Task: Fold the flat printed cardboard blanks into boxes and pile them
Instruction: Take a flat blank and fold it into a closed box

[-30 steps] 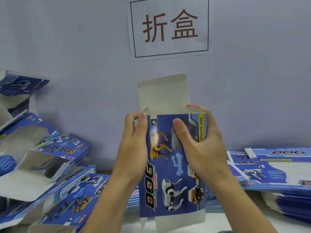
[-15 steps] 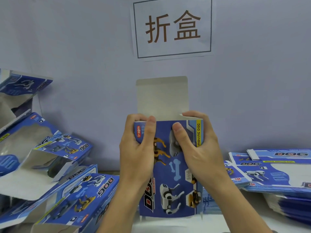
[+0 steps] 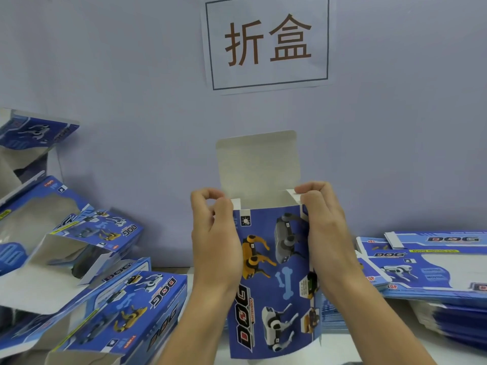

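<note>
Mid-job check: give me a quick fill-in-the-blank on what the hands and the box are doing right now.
1. Both hands hold the box ____, its large top flap standing open.
2. The right hand pinches a small side ____ at the box's top corner.
3. The folded boxes are piled on the person's ____ side.
4. The flat blanks are stacked on the person's ____ side.

Missing words: upright; flap; left; right

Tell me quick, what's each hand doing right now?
Left hand: pinches the box's left side flap.
Right hand: pinches its right side flap.
</note>
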The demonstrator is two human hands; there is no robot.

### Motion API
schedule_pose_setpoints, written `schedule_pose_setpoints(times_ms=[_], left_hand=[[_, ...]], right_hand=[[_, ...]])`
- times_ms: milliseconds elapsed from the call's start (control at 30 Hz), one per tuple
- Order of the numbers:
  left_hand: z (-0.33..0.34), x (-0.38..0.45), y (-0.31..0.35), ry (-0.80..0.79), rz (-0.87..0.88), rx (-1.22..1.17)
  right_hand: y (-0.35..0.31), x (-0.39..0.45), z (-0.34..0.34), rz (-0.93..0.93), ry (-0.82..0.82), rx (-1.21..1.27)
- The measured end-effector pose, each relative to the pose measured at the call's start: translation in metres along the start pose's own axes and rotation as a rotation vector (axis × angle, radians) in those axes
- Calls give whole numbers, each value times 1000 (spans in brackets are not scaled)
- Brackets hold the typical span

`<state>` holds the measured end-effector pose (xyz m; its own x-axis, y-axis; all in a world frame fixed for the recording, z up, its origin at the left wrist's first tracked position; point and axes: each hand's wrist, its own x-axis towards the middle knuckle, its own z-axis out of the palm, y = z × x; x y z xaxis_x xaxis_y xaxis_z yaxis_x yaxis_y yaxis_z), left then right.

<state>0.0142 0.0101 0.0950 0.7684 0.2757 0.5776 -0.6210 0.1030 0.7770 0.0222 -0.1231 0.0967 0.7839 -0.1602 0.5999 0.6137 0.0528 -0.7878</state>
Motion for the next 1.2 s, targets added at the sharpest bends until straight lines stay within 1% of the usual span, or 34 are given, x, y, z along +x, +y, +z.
schedule_pose_setpoints(times_ms=[67, 133, 267, 433, 567, 633, 733, 800, 833, 933, 1000, 1200], left_hand=[[-1, 1, 0, 14, -31, -13], [-4, 2, -1, -18, -48, -4], [-9, 5, -3, -65, -18, -16], [-8, 2, 2, -96, 48, -25], [-6, 2, 6, -87, 149, 21], [-7, 3, 6, -64, 172, 40], [-10, 0, 3, -62, 140, -42], [-11, -1, 0, -61, 111, -115], [-12, -2, 0, -56, 104, -132], [-9, -5, 3, -118, 78, -157], [-8, -5, 3, -169, 93, -90], [-6, -5, 1, -162, 140, -40]], right_hand=[[1, -1, 2, 23, -5, 38], [2, 0, 2, 38, -36, 45], [0, 1, 3, 47, -134, 123], [-1, -1, 1, 18, -64, 153], [0, -2, 3, -5, -64, 188], [0, -3, 3, -27, -91, 218], [0, -7, 1, -46, -173, 333], [-1, -9, -1, -18, -209, 426], [-1, -10, -2, -3, -219, 434], [-3, -9, -3, 24, -232, 326], [-2, -8, -3, 28, -228, 269], [0, -5, -1, -49, -130, 213]])
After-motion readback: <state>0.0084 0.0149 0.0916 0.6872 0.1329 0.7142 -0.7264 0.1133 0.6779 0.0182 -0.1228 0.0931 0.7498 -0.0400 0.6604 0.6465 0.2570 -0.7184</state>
